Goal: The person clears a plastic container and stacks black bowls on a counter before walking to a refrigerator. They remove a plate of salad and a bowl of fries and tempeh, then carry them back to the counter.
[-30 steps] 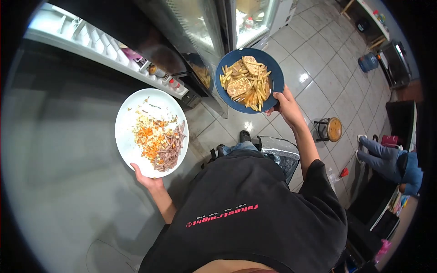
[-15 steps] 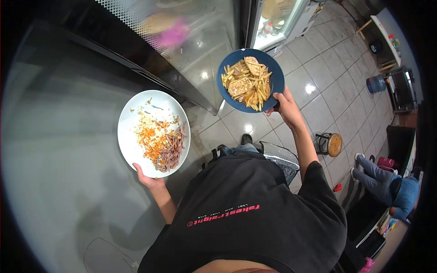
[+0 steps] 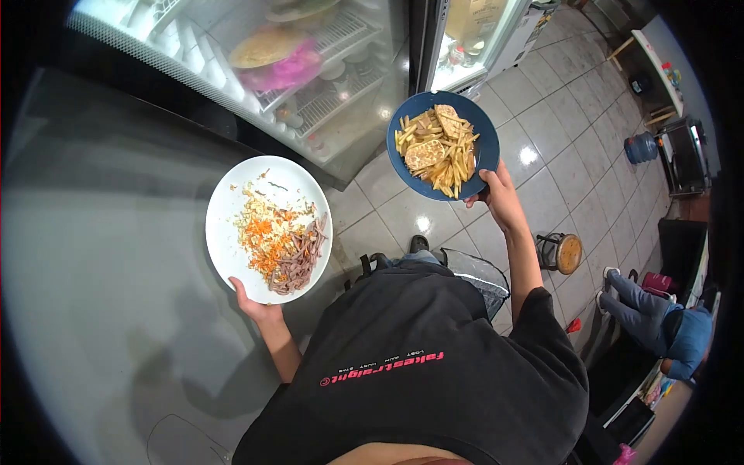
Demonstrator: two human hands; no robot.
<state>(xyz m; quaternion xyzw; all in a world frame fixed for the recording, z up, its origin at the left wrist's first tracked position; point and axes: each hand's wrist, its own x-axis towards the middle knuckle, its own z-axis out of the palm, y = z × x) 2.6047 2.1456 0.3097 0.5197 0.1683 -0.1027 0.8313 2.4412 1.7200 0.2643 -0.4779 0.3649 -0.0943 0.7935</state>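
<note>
My left hand (image 3: 258, 304) grips the lower rim of a white plate (image 3: 229, 198), thumb on top. Shredded brown meat (image 3: 298, 267) lies on it beside orange and pale chopped bits (image 3: 263, 229). Held out to the right, my right hand (image 3: 500, 200) is closed on the rim of a dark blue plate (image 3: 484, 139). Fried potato strips (image 3: 449, 174) and browned, flat pale slices (image 3: 425, 155) fill its middle. The fingers under both plates are mostly hidden. Ahead of me is a glass refrigerator door (image 3: 341, 147), beyond the white plate.
Shelves (image 3: 341, 46) with wrapped food show through the glass. A second lit fridge (image 3: 465, 46) stands behind. On the tiled floor (image 3: 558, 132) are a round stool (image 3: 570, 253) and a water jug (image 3: 640, 145). A person in blue (image 3: 682, 333) is at far right.
The refrigerator door has swung; its edge now sits further left and the shelves show more clearly. Both plates have shifted slightly right in view, still held.
</note>
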